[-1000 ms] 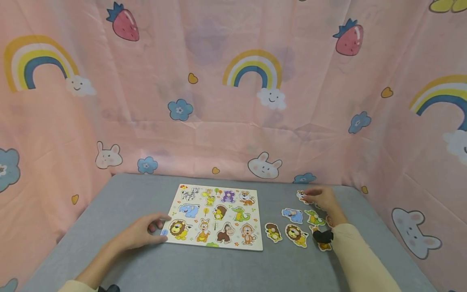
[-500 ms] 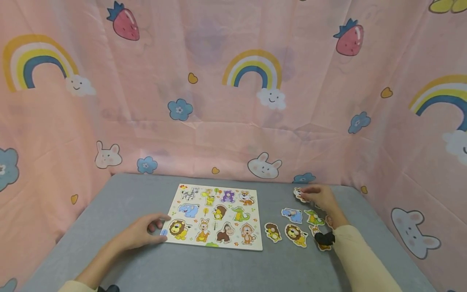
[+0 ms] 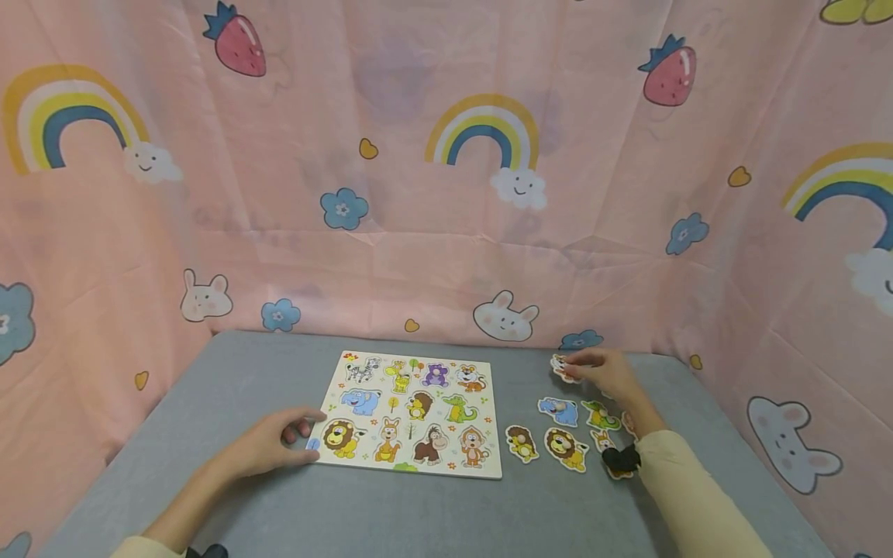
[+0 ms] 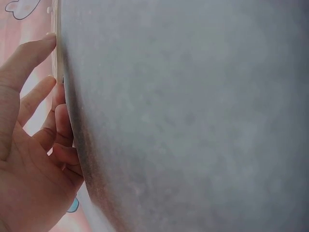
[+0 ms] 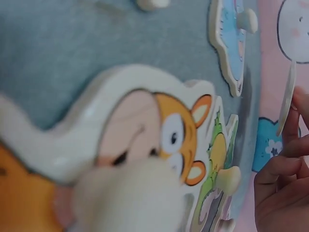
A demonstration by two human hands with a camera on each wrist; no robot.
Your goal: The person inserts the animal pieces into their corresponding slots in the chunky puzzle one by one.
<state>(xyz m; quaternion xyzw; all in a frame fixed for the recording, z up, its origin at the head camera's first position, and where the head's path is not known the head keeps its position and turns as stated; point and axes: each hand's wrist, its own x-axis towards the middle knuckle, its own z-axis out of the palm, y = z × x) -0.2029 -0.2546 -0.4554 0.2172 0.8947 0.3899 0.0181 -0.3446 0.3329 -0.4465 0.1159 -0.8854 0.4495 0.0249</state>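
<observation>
My left hand (image 3: 268,446) rests at the left edge of a cream puzzle board (image 3: 377,459), with thumb and index fingertips touching the edge. The left wrist view shows the fingertips against the thin side of the board (image 4: 57,53), the other fingers loosely bent. My right hand (image 3: 608,376) pinches a tiger puzzle piece (image 3: 562,369) between thumb and fingers, raised over the back right of the table. In the right wrist view this piece (image 5: 288,99) appears edge-on at the fingertips. Animal pictures, among them a tiger (image 3: 470,379), cover the board.
Right of the board lie loose knobbed pieces: an elephant (image 3: 558,411), a crocodile (image 3: 601,415), a hedgehog (image 3: 522,444), a lion (image 3: 566,449) and others partly hidden under the right wrist. A pink printed curtain (image 3: 391,271) encloses the grey table (image 3: 418,519).
My right hand has moved left with the tiger piece, which has come up off its earlier spot among the pieces. The left hand and the board have stayed in place.
</observation>
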